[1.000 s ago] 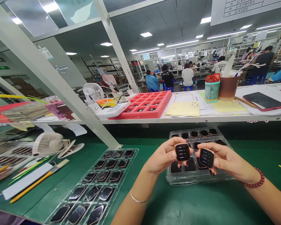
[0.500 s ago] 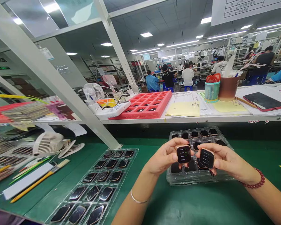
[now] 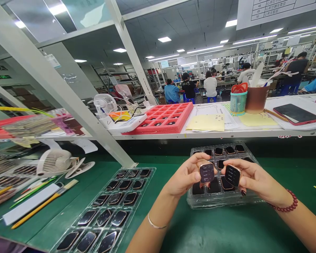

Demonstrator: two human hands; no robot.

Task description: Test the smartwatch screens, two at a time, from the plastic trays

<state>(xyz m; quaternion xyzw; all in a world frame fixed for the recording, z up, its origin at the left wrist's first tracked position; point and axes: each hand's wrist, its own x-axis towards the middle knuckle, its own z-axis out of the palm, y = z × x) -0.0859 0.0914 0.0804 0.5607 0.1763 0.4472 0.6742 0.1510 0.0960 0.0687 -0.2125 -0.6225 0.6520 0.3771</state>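
Observation:
My left hand [image 3: 185,174] pinches a square smartwatch body [image 3: 206,172] with a rose-gold rim, its dark screen showing small lines of text. My right hand [image 3: 252,180] holds a matching smartwatch body [image 3: 232,175] by its edges, close to the other one. Both hands hover above a clear plastic blister tray [image 3: 221,201] holding several watch bodies in rows, and they hide its middle pockets. A second clear tray [image 3: 144,176] of watch bodies lies to the left of my hands.
The green work mat [image 3: 226,225] runs under both trays. A white fan [image 3: 55,162] and pens lie at the left. On the raised shelf [image 3: 200,134] are a red foam tray [image 3: 163,119], papers, a phone and pen cups. Co-workers sit at benches beyond.
My left hand has tilted its watch, so the screen catches more light and looks paler. Both hands have shifted slightly, and neither has let go.

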